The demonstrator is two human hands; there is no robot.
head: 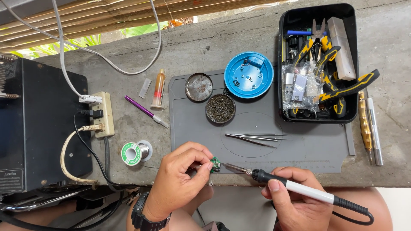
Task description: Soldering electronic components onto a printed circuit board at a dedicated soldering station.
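Board: a small green circuit board (215, 164) was held at the near edge of the grey rubber work mat (308, 149), just past the concrete bench edge (385, 179).
Left hand: the left hand (180, 179) was closed in a pinch on the board, thumb and forefinger tips clamping its left side; a black wristwatch (147, 218) sat on the wrist.
Iron: a soldering iron with a black grip and white barrel (295, 188) pointed left, its metal tip (233, 168) just beside the board's right edge; whether it touched could not be told.
Right hand: the right hand (295, 201) was wrapped shut around the iron's barrel, to the right of the board and nearer the person.
Mat: two steel tweezers (257, 137) lay behind the board; farther back sat a round tin of dark tip-cleaning wool (220, 108), its round metal lid (199, 87) and a blue round plastic shell (248, 75).
Left of mat: a green-labelled spool of solder wire (136, 152), a purple pen-shaped tool (145, 111), an amber flux syringe (159, 89), a beige power strip (102, 114) and a black box-shaped unit (38, 128).
Right: a black plastic tray of yellow-handled pliers (319, 64), with two slim metal drivers (370, 128) beside it.
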